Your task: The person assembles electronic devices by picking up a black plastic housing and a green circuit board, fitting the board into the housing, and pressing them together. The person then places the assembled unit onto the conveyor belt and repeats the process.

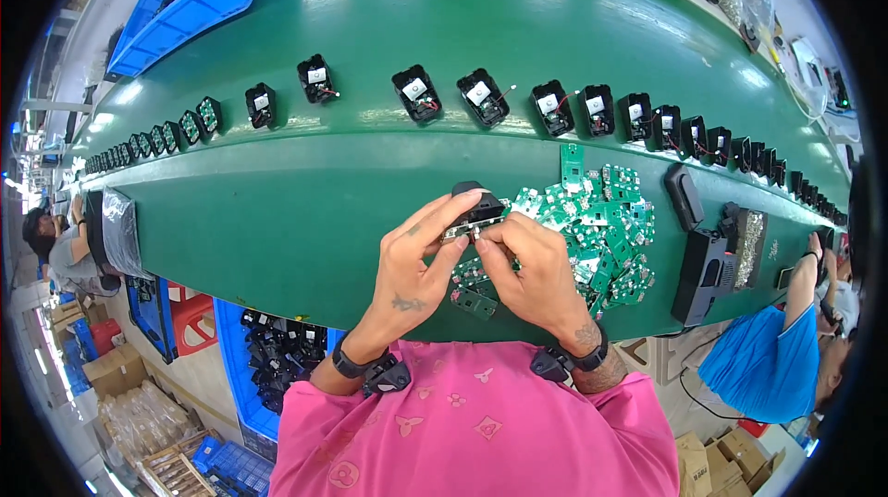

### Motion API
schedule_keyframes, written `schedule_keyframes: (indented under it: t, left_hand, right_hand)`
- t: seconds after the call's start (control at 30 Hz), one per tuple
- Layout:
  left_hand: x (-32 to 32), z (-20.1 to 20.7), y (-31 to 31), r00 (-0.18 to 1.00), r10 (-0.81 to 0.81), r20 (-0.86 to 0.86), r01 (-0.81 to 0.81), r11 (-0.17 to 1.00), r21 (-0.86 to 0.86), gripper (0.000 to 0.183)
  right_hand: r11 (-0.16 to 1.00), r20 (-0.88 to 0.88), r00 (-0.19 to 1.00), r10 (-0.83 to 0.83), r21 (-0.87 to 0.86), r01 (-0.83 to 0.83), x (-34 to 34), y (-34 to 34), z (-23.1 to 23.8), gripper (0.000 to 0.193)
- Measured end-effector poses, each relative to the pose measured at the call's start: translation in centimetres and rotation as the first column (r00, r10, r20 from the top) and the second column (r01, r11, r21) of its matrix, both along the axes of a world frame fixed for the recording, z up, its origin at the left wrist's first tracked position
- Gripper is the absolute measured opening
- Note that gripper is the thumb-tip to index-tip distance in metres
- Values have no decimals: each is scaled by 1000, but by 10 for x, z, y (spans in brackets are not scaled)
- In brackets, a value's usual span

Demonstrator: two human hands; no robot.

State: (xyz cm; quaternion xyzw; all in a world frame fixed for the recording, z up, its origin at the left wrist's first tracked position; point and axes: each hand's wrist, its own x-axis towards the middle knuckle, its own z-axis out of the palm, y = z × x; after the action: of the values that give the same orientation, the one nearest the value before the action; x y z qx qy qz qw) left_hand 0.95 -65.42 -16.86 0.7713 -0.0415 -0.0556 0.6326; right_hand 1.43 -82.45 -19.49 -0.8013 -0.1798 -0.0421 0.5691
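Observation:
Just above the front edge of the bench, my left hand (412, 252) grips a small black plastic housing (483, 206), fingers over its top and thumb underneath. Along the housing's near side shows the edge of a circuit board (461, 230). My right hand (532, 261) is closed in a pinch at that edge, thumb and forefinger together on a small pale piece too tiny to name. A loose heap of green circuit boards (606, 229) lies beside and partly behind my right hand.
A line of open black housings (416, 95) with red wires runs along the green conveyor belt (462, 25). Black devices (703, 275) stand to the right. Blue bins (190, 2) sit far left and below the bench. Other people work at both ends.

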Motion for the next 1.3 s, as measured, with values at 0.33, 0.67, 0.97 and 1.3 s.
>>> schedule_keyframes:
  t: [0.33, 0.67, 0.97, 1.3]
  left_hand:
    - [-5, 9, 5, 994, -114, 6, 111, 981, 157, 49]
    - [-7, 13, 5, 985, -154, -79, 169, 950, 263, 51]
    - [-12, 7, 7, 983, -148, -111, 170, 960, 224, 52]
    - [-16, 1, 0, 986, -166, -30, 164, 904, 394, 54]
  right_hand:
    - [994, -99, 989, 105, -22, -108, -3, -8, 6, 6]
    - [947, -87, 966, 243, -194, -255, 3, -18, 8, 7]
    - [933, -174, 948, 265, -202, -297, 1, -20, 6, 11]
    - [889, -134, 943, 305, -315, -332, 2, -21, 3, 12]
